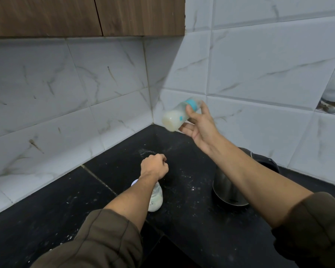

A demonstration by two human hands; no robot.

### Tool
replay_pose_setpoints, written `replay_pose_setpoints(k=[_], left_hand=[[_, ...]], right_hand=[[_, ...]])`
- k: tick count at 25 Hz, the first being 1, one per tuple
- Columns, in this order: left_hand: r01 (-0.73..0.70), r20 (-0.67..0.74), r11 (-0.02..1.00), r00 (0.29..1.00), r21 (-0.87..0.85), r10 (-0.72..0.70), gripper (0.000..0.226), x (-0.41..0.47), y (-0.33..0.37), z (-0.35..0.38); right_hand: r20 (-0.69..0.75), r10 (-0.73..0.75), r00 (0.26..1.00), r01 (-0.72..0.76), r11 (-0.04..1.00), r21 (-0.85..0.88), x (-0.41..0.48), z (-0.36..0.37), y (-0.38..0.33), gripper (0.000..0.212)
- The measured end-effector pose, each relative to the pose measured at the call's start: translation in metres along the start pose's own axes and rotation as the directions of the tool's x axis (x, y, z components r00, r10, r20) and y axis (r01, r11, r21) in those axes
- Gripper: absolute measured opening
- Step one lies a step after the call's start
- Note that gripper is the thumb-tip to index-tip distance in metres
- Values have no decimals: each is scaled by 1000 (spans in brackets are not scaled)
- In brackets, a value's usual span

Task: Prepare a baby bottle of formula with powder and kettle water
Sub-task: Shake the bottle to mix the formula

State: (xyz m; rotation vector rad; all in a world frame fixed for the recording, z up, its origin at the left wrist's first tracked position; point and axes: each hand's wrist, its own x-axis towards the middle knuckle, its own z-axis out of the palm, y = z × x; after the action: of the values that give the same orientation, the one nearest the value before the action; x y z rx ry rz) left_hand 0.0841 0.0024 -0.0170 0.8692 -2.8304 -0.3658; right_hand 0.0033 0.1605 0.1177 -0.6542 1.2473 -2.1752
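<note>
- The right hand (198, 124) holds the clear plastic baby bottle with a teal collar (177, 118) in the air over the back corner of the black stone countertop (182, 229). Thumb on top and fingers beneath clasp it near the collar.
- The bottle lies nearly on its side: its milky base points left, away from the palm, and its collar end points right and up toward the tiled wall. It looks blurred, so I judge the step to be shaking to mix.
- The left hand (154, 167) is curled in a fist low over the countertop's middle; nothing shows in it.
- A second clear bottle with white contents (156, 200) stands beneath the left forearm.
- The steel kettle (226, 190) stands toward the right edge.
</note>
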Motion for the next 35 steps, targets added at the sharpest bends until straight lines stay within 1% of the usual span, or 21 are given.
replay_pose_setpoints(k=[1,2,5,6,7,10,11,12,14,15,16,18,20,21,25,26,28,30,32,34,35], left_hand=[[2,2,1000,1000,3,-2,37,-1,0,0],[3,1,1000,1000,5,-3,37,-1,0,0],[14,12,1000,1000,-7,-14,32,0,2,1],[13,5,1000,1000,-5,-13,32,0,2,0],[9,1,1000,1000,-2,-9,33,0,2,-1],[6,-2,1000,1000,2,-6,37,0,0,-1],[10,-2,1000,1000,3,-10,37,0,0,-1],[16,0,1000,1000,3,-16,35,1,0,-2],[35,12,999,999,2,-35,29,3,0,-2],[44,18,999,999,4,-44,27,3,0,-3],[43,19,999,999,5,-43,28,3,0,-4],[21,24,1000,999,-3,-21,34,3,0,-1],[15,34,1000,999,-3,-14,37,0,3,-1],[15,34,1000,999,0,-15,38,0,4,-1],[13,31,1000,999,9,-13,37,3,2,-1],[13,30,1000,999,6,-14,37,3,2,-2],[17,24,1000,1000,-9,-17,36,2,0,-1],[18,12,1000,1000,-6,-18,37,1,0,0],[16,11,1000,1000,-5,-16,37,2,-1,-1],[14,31,1000,999,-8,-14,36,3,-1,-2],[12,33,1000,999,-7,-11,36,2,0,-2]], right_hand=[[-25,-5,1000,6,1000,24,2,0,2,77],[-3,8,1000,-8,999,-33,1,0,4,78],[203,128,971,-41,922,-385,-11,-2,8,77],[230,135,964,-34,916,-399,-13,-3,9,77],[200,113,973,-42,943,-329,-12,-3,11,75],[5,54,999,-54,997,48,2,-1,12,60],[10,72,997,-72,996,47,3,-2,12,58],[58,98,993,-96,995,-37,1,-3,11,59],[198,157,968,-85,940,-329,-7,-5,7,68],[231,171,958,-67,915,-398,-9,-6,5,72],[223,150,963,-59,926,-372,-9,-6,5,74],[69,68,995,-58,989,-139,-3,-2,4,76],[-66,36,997,-33,998,57,4,-1,8,72],[-55,38,998,-35,998,55,4,-1,11,70],[161,58,985,-27,981,-192,-8,-1,13,73],[141,35,989,-14,989,-150,-7,-1,12,73],[-13,19,1000,-17,997,78,1,0,8,64],[-82,79,993,-57,968,246,4,3,5,49],[15,130,991,-130,982,134,-2,5,4,44],[130,132,983,-127,991,-47,-7,5,4,43],[131,120,984,-114,992,-55,-9,5,4,43]])
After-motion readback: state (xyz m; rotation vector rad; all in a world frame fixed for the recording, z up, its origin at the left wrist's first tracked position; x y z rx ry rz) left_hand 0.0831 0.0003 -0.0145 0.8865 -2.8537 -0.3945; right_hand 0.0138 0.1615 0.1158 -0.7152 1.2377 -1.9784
